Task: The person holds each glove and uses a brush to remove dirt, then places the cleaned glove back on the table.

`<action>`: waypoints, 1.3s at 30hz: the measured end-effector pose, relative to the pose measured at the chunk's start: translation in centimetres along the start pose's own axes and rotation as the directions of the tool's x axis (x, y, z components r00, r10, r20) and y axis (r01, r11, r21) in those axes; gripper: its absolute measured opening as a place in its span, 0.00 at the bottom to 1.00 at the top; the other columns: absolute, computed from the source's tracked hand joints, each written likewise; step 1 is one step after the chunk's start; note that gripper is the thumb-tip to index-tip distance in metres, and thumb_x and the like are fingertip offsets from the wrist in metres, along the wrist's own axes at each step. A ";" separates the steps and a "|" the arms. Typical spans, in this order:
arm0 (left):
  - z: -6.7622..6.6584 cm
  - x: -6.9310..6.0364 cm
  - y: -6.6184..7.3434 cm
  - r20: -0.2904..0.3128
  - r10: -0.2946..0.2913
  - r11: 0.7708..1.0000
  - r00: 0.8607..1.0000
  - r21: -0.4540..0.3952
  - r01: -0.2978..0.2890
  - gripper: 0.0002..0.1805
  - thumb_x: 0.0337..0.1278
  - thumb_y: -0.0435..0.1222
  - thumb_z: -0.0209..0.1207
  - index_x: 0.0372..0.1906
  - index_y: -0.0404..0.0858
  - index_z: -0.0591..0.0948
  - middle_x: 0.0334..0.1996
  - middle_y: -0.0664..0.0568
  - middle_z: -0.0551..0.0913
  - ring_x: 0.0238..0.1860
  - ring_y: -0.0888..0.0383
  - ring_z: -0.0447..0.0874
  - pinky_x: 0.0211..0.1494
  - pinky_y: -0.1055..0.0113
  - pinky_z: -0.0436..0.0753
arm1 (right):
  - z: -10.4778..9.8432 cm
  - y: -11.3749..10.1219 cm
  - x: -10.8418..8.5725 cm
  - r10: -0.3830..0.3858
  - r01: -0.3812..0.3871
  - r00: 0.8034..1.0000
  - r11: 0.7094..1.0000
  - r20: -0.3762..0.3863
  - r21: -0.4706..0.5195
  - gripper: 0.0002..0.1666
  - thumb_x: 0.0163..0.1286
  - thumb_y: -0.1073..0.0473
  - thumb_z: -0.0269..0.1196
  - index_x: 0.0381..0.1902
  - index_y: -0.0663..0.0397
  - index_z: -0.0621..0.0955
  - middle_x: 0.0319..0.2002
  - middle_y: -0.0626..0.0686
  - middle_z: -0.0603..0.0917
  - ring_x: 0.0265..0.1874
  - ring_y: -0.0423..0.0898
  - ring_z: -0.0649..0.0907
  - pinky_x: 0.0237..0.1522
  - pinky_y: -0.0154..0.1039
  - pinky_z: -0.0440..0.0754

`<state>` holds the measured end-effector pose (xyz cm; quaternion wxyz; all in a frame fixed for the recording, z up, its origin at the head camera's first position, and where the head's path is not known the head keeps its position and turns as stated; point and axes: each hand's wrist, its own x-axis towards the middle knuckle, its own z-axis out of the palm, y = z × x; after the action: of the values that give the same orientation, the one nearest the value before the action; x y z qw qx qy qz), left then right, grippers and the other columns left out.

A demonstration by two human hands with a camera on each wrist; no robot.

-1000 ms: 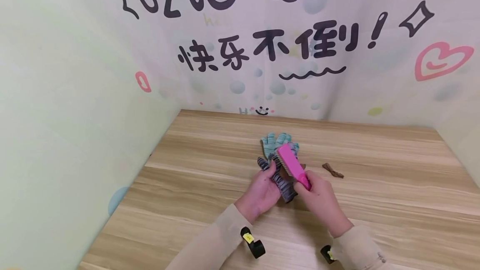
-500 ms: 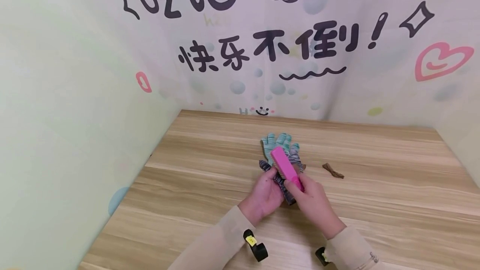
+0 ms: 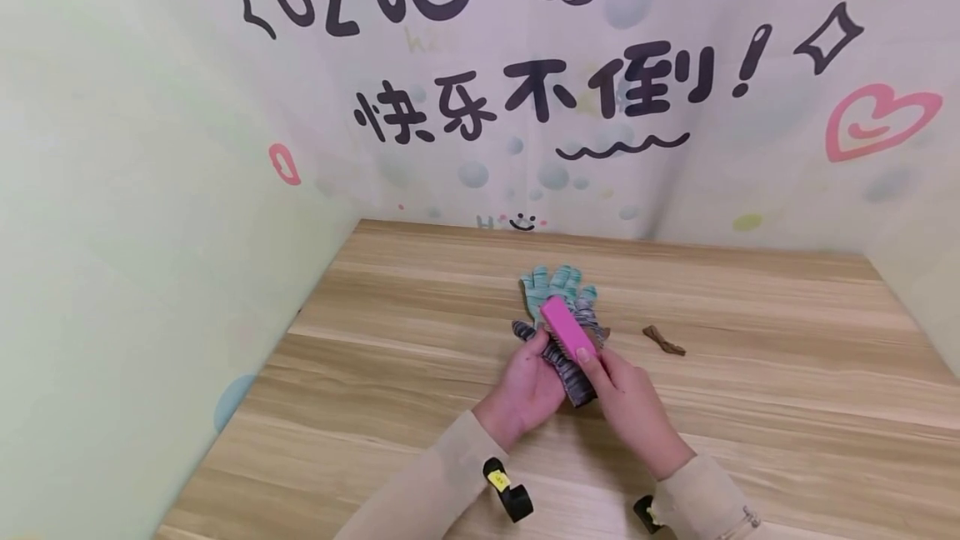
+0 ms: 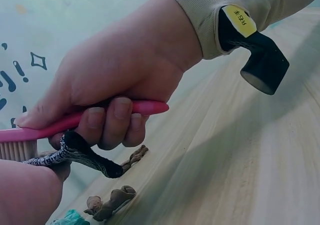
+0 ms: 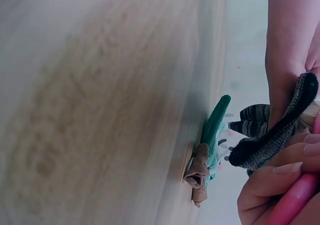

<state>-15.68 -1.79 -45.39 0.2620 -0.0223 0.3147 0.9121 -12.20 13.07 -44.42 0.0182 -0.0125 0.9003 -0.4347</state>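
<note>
Lying on my left hand (image 3: 527, 394) is a dark striped knit glove (image 3: 576, 384), held with the thumb over its side. My right hand (image 3: 637, 411) grips a pink brush (image 3: 567, 327) by its handle, thumb lying along the back. In the left wrist view, the pale bristles (image 4: 19, 151) of the brush point down at the glove cuff (image 4: 90, 157). Fingers of the right hand (image 4: 120, 120) curl round the pink handle there, close to the cuff. Beyond the held glove, a teal striped glove (image 3: 551, 283) lies flat on the table, partly hidden.
A brown twisted strip (image 3: 663, 340) lies on the wooden table (image 3: 750, 407) right of the gloves. Beside the teal glove is a rolled brown piece (image 4: 117, 202), mostly covered in the head view. A printed cloth (image 3: 480, 173) hangs behind the table.
The brush has moved down and left over the dark glove, and the right hand has come closer to the left. The right thumb now lies further forward on the brush's back.
</note>
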 end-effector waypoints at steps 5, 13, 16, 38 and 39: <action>-0.2 0.3 0.1 -0.094 0.060 0.997 0.994 0.049 -0.056 0.28 0.82 0.43 0.36 0.76 0.33 0.59 0.74 0.41 0.67 0.76 0.48 0.65 0.78 0.60 0.67 | -0.4 0.0 -0.1 0.011 -0.011 1.000 0.998 0.000 -0.054 0.30 0.80 0.37 0.47 0.47 0.58 0.81 0.27 0.52 0.78 0.27 0.45 0.74 0.29 0.37 0.74; -0.6 0.6 -0.1 -0.188 0.119 0.989 0.975 0.105 -0.100 0.24 0.81 0.35 0.38 0.72 0.27 0.60 0.72 0.37 0.70 0.74 0.46 0.68 0.75 0.59 0.72 | -0.5 0.0 -0.2 0.038 -0.034 0.999 0.993 0.025 -0.115 0.30 0.80 0.36 0.47 0.40 0.56 0.79 0.20 0.48 0.70 0.21 0.44 0.69 0.23 0.37 0.69; -0.6 0.6 -0.1 -0.197 0.130 0.988 0.972 0.105 -0.110 0.24 0.80 0.34 0.38 0.72 0.26 0.59 0.72 0.36 0.69 0.74 0.46 0.67 0.75 0.59 0.72 | -0.5 0.0 -0.2 0.036 -0.033 0.999 0.992 0.026 -0.121 0.29 0.80 0.36 0.48 0.39 0.55 0.79 0.20 0.48 0.70 0.21 0.44 0.69 0.23 0.37 0.69; -1.2 0.3 0.3 -0.184 0.118 0.986 0.976 0.140 -0.093 0.24 0.82 0.41 0.39 0.69 0.29 0.66 0.64 0.39 0.79 0.63 0.52 0.81 0.70 0.59 0.78 | -1.4 0.0 -0.1 0.036 -0.036 0.999 0.999 0.001 0.023 0.30 0.80 0.37 0.47 0.42 0.58 0.79 0.28 0.54 0.79 0.27 0.44 0.73 0.26 0.35 0.73; -1.3 0.3 0.3 -0.179 0.119 0.985 0.977 0.144 -0.094 0.24 0.82 0.42 0.39 0.68 0.29 0.66 0.63 0.40 0.80 0.62 0.52 0.82 0.70 0.59 0.79 | -1.5 0.0 -0.1 0.034 -0.034 0.999 0.999 -0.007 0.020 0.30 0.80 0.38 0.47 0.43 0.59 0.79 0.29 0.55 0.80 0.27 0.44 0.74 0.26 0.35 0.73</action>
<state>-16.23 -2.56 -46.32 0.1829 -0.0732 0.3992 0.8954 -12.14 14.24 -43.46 0.0223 0.0046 0.8962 -0.4431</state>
